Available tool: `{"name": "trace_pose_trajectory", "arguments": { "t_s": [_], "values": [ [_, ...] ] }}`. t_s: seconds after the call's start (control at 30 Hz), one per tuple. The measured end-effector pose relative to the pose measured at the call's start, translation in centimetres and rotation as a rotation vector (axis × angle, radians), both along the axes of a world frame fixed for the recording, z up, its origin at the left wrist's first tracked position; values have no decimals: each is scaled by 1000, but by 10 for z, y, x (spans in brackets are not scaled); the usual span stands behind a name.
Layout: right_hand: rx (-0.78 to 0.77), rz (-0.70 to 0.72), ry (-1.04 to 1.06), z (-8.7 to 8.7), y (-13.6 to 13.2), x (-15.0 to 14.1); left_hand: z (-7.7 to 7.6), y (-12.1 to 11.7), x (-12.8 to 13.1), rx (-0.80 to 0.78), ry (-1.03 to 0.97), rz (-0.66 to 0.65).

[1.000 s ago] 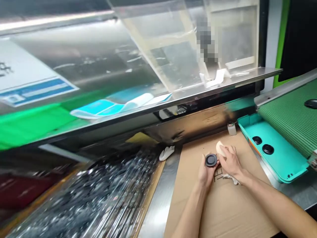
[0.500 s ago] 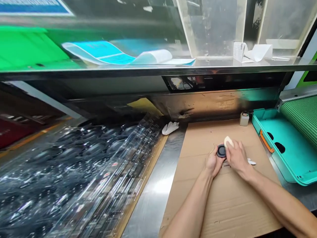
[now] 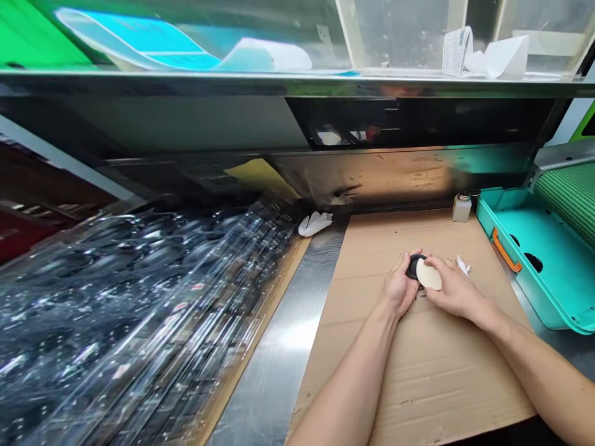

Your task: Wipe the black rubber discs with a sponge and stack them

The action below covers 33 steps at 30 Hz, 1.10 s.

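Note:
Between the fingers of my left hand (image 3: 398, 288) is a small round black part (image 3: 412, 266), gripped at its left side. My right hand (image 3: 453, 290) pinches a flat cream-coloured oval pad (image 3: 428, 275), which looks like a sponge. The pad overlaps the right side of the black part, and whether they touch I cannot tell. Both hands are above a sheet of brown cardboard (image 3: 418, 384). A crumpled white scrap (image 3: 463, 266) shows just behind my right hand. Small dark strips lie on the cardboard below the black part.
A small bottle (image 3: 462, 208) stands at the cardboard's back right corner. Right of it sits a turquoise tray (image 3: 558, 279) holding black pieces, beside a green conveyor belt (image 3: 571, 192). Clear plastic trays (image 3: 158, 291) with dark items fill the left. A metal shelf (image 3: 260, 83) crosses above.
The pad in my right hand has turned from steeply tilted to facing me more broadly, now covering part of the black part. The camera view has tipped downward slightly.

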State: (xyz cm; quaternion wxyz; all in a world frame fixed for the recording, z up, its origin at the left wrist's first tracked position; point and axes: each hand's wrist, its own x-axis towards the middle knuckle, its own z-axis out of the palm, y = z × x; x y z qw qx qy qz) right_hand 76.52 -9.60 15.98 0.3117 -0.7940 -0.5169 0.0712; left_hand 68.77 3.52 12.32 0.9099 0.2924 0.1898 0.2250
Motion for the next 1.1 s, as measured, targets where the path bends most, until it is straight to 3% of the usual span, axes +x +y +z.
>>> {"name": "trace_pose_trajectory", "arguments": {
  "t_s": [0.17, 0.4, 0.5, 0.6, 0.67, 0.8, 0.87, 0.97, 1.1],
  "values": [
    [52, -15, 117, 2, 4, -9, 3, -9, -3, 73, -4, -2],
    [193, -64, 383, -18, 12, 2, 3, -12, -2, 110, -34, -3],
    [178, -17, 539, -21, 18, 7, 2, -11, -2, 110, -14, 7],
    [59, 52, 612, -18, 19, 12, 1, -9, -2, 92, 17, 23],
    [-21, 49, 516, -15, 16, 17, -1, -9, -1, 71, 11, 17],
    [-3, -184, 100, -6, 10, 15, -3, -9, 3, 67, -6, 23],
    [-14, -208, -25, -3, 9, 10, -4, -9, 4, 70, 4, 36],
    [-63, -119, -50, 1, 9, 6, -5, -9, 3, 71, 9, 40],
    [-48, -193, -23, 2, 10, 8, -5, -12, 3, 86, 10, 27]
  ]
}}
